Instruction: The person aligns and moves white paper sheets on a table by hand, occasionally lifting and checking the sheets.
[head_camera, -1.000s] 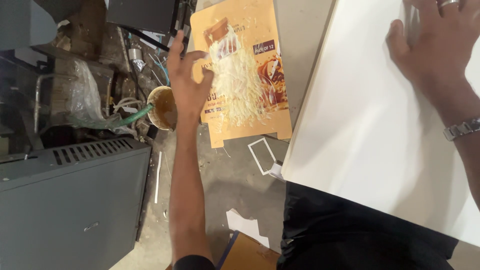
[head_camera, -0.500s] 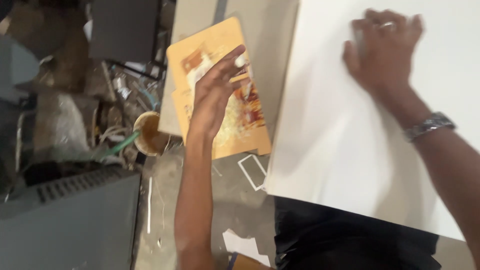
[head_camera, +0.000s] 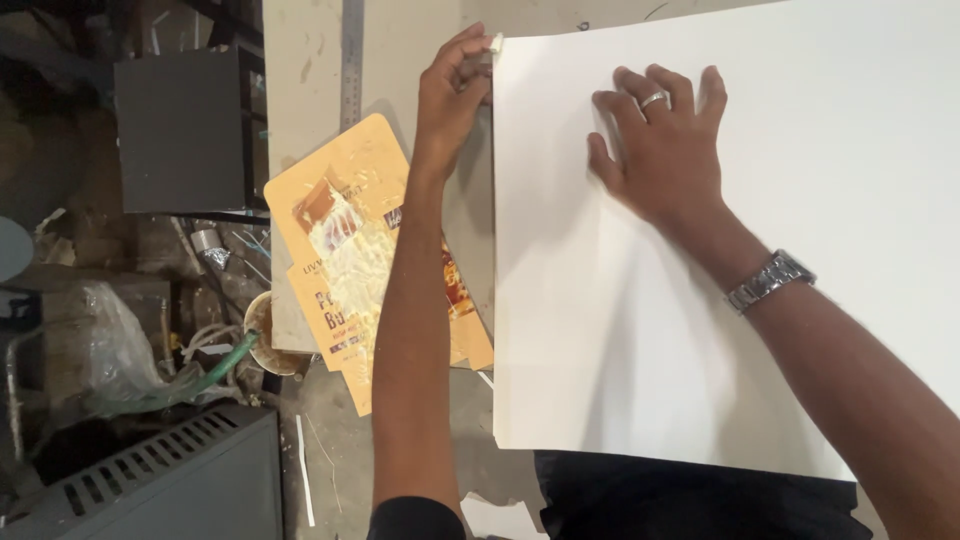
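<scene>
One large white sheet (head_camera: 640, 300) covers most of the table (head_camera: 300, 60), its near edge overhanging toward the person. Left of the sheet, a flattened orange carton (head_camera: 350, 260) smeared with glue hangs off the table. On the sheet's upper part, the right hand (head_camera: 665, 150) lies open and flat, pinning it. At the sheet's top-left corner, the left hand (head_camera: 450, 95) pinches the edge. Should that pinch tug sideways, the sheet could skew or crease under the pressing palm.
</scene>
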